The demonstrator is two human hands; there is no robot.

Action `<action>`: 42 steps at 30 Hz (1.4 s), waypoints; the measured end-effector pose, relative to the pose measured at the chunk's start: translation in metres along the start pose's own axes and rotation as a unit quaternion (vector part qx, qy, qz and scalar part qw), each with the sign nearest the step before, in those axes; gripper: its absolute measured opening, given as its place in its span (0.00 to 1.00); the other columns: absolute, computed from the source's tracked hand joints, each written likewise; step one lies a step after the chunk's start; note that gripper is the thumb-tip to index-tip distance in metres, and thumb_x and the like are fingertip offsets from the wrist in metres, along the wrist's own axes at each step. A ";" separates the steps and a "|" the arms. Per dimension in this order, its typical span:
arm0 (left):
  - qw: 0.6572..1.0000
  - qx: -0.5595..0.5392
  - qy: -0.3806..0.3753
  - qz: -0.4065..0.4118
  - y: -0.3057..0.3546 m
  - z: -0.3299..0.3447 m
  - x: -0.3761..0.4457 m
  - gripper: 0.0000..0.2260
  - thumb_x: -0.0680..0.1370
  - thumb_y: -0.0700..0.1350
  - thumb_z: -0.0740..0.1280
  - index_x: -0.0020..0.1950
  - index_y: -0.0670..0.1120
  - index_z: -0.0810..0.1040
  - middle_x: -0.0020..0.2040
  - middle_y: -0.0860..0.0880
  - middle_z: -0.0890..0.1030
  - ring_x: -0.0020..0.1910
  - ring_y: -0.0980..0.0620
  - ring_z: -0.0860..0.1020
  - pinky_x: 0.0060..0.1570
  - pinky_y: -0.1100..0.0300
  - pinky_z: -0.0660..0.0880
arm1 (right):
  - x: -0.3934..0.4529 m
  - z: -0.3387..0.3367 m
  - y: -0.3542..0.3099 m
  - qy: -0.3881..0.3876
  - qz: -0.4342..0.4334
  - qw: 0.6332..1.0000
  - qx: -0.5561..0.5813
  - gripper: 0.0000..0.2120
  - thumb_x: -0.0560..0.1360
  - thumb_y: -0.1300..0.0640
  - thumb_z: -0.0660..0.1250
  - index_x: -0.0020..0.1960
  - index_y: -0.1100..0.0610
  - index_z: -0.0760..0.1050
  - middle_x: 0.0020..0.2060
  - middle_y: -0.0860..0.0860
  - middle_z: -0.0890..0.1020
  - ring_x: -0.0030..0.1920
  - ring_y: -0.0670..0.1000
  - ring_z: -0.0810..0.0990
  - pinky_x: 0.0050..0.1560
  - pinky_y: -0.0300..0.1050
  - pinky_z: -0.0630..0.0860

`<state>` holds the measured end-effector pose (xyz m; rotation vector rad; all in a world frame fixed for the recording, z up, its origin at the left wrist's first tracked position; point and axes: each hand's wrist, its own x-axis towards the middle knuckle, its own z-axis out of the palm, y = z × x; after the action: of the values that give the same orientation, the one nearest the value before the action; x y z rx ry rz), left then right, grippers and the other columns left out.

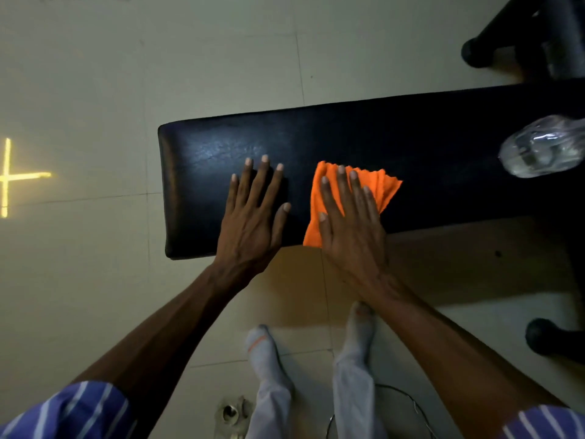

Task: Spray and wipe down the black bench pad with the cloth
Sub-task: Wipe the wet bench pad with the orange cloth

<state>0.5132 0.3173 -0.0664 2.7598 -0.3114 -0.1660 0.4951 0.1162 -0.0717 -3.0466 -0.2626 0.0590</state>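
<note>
Over a pale tiled floor (95,74) in a dim room, one black bench pad (395,128) stretched from centre to the right edge, its leather surface faintly shiny near the left end. Both hands lay flat on it with straight fingers. One left hand (253,213) pressed bare on the pad, fingers spread. One right hand (348,217) pressed down on a single orange cloth (384,188), which sat at the pad's near edge. One clear plastic bottle (538,147) lay on its side farther right on the pad. Two socked feet (262,346) stood below.
</note>
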 end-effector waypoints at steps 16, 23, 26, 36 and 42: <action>1.000 -0.014 -0.006 0.011 0.043 0.014 0.022 0.27 0.87 0.54 0.50 0.85 0.48 0.51 0.86 0.46 0.47 0.85 0.46 0.42 0.83 0.43 0.45 | -0.022 -0.001 0.053 0.006 -0.011 1.000 0.005 0.29 0.88 0.47 0.50 0.85 0.54 0.49 0.85 0.55 0.51 0.86 0.56 0.48 0.84 0.56 0.51; 0.999 -0.011 -0.012 0.043 0.072 0.030 0.037 0.27 0.87 0.56 0.48 0.85 0.49 0.50 0.86 0.47 0.47 0.85 0.47 0.41 0.83 0.44 0.43 | 0.046 -0.023 0.141 0.026 0.199 0.979 0.017 0.29 0.87 0.48 0.47 0.85 0.57 0.52 0.84 0.60 0.54 0.85 0.61 0.51 0.83 0.60 0.51; 0.999 -0.014 -0.009 0.038 0.086 0.035 0.046 0.27 0.87 0.55 0.49 0.85 0.48 0.51 0.86 0.46 0.48 0.85 0.46 0.43 0.83 0.43 0.45 | 0.054 -0.024 0.120 0.028 0.197 0.980 0.025 0.30 0.86 0.46 0.47 0.85 0.57 0.51 0.85 0.60 0.51 0.85 0.61 0.49 0.84 0.59 0.48; 0.999 -0.007 -0.014 0.029 0.124 0.041 0.093 0.28 0.86 0.56 0.49 0.85 0.48 0.53 0.86 0.46 0.50 0.85 0.45 0.44 0.83 0.45 0.45 | 0.107 -0.031 0.186 0.018 0.154 0.988 0.009 0.29 0.86 0.48 0.47 0.85 0.53 0.51 0.85 0.56 0.51 0.85 0.59 0.48 0.84 0.57 0.47; 0.999 0.036 -0.032 0.017 0.131 0.050 0.098 0.29 0.86 0.56 0.48 0.85 0.48 0.51 0.86 0.45 0.47 0.85 0.44 0.43 0.83 0.43 0.44 | 0.113 -0.031 0.196 -0.014 -0.046 0.999 0.012 0.28 0.86 0.48 0.47 0.85 0.52 0.53 0.85 0.56 0.53 0.85 0.59 0.51 0.85 0.58 0.48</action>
<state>0.5752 0.1578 -0.0731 2.8227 -0.3871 -0.2402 0.6408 -0.0596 -0.0617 -3.0079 -0.4009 0.0974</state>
